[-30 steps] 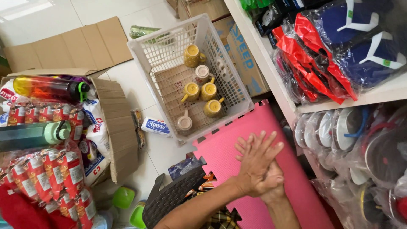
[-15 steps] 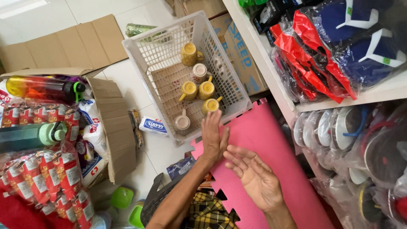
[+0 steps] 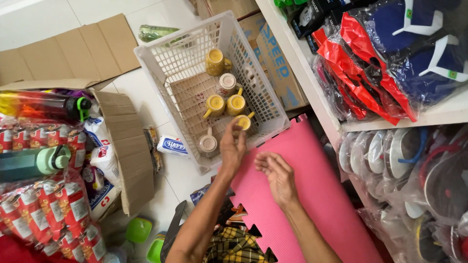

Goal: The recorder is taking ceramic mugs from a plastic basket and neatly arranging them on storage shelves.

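Note:
My left hand [image 3: 233, 146] reaches over the near rim of a white plastic basket [image 3: 161, 78], its fingers apart and close to a yellow mug [image 3: 245, 121] in the basket's near corner. It holds nothing. My right hand [image 3: 277, 174] hovers open, palm up, above a pink foam mat [image 3: 312, 185]. Several yellow and pale mugs [image 3: 224, 103] lie in the basket on a cardboard liner.
A cardboard box [image 3: 127, 151] at left holds packets and bottles. Shelves [image 3: 438, 114] at right carry bagged caps and plates. A flattened cardboard sheet [image 3: 68, 48] lies on the white tile floor behind the basket. Green plastic items [image 3: 139, 229] sit near my left arm.
My hands were clasped together over the pink mat. They have parted, and my left hand has moved forward to the basket's near edge while the right has stayed over the mat.

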